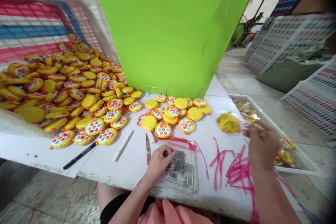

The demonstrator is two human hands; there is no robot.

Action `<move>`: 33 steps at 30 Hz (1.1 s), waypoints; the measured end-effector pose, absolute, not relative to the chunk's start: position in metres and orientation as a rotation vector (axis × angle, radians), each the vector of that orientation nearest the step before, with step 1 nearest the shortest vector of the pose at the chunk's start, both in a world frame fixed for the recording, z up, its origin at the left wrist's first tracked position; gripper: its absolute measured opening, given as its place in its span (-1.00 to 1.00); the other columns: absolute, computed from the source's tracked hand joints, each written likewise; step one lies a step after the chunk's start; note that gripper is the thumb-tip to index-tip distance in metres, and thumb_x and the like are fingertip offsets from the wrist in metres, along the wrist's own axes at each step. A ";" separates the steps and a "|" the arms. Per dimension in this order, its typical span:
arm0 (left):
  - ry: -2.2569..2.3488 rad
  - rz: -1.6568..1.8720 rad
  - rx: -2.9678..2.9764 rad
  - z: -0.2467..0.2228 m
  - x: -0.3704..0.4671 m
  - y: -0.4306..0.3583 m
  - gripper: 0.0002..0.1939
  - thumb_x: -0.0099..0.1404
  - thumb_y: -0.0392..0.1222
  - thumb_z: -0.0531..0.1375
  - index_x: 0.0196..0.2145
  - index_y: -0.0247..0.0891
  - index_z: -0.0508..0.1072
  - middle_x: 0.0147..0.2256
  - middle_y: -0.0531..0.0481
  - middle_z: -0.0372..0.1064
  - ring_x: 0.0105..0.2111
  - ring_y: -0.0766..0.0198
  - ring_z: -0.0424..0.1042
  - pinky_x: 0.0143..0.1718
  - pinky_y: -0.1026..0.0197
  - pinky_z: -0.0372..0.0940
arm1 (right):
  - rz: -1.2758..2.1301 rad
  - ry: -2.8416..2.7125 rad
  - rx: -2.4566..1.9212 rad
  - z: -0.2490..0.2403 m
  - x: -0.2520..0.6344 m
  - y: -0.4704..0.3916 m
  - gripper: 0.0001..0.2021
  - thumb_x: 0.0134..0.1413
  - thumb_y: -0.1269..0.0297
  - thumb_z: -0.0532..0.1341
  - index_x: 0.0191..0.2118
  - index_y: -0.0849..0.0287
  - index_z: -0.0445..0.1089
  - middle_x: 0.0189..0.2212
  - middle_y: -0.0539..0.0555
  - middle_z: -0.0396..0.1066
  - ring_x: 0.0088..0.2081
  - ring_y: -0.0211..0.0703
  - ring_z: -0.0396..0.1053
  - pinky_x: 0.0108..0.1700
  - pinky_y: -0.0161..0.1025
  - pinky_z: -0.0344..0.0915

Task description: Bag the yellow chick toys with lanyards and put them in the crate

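At the right, a bagged toy (229,123) is pinched by the right hand (263,145); clear bags (181,175) are touched by the curled-up left hand (160,160).

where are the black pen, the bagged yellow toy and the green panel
black pen (79,155): head view, middle of barrel
bagged yellow toy (228,123): head view, blurred middle
green panel (170,35): head view, broad face

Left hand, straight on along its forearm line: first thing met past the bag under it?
Likely the dotted yellow toy just beyond the far right corner of the clear bag; height of the left hand is unclear, so it might pass over.
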State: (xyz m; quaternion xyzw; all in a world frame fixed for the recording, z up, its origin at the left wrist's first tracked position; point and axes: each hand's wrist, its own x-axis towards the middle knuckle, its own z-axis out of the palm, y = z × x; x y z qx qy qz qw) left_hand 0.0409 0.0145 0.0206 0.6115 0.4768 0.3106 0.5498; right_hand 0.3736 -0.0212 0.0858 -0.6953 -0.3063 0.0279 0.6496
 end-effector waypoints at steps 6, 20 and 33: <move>1.303 0.500 2.291 0.023 0.065 0.004 -0.89 0.29 -0.23 0.13 -0.21 -0.23 0.36 -0.17 -0.12 0.36 -0.20 0.10 0.37 -0.23 0.13 0.26 | 0.140 -0.966 -1.617 0.070 0.348 0.003 -0.65 0.09 0.17 0.16 -0.01 0.17 0.35 -0.15 0.18 0.44 -0.22 -0.11 0.43 -0.15 -0.10 0.38; 1.281 0.364 2.801 0.019 0.076 -0.001 -0.91 0.35 -0.29 0.04 -0.26 -0.22 0.35 -0.25 -0.04 0.34 -0.19 0.09 0.31 -0.12 -0.04 0.25 | 0.171 -1.927 -1.749 0.000 0.259 0.061 -0.54 -0.06 0.42 0.21 0.04 0.17 0.31 0.09 0.22 0.21 0.18 0.09 0.11 0.21 0.05 0.10; 1.181 0.687 2.504 0.002 0.072 0.005 -0.58 0.34 -0.30 0.08 0.14 -0.26 0.16 -0.16 -0.09 0.38 -0.15 0.10 0.29 -0.04 -0.04 0.24 | 0.793 -1.249 -1.647 0.036 0.326 0.013 -0.43 -0.16 0.34 0.20 0.08 0.14 0.22 -0.05 0.11 0.36 -0.07 0.00 0.34 0.01 -0.05 0.28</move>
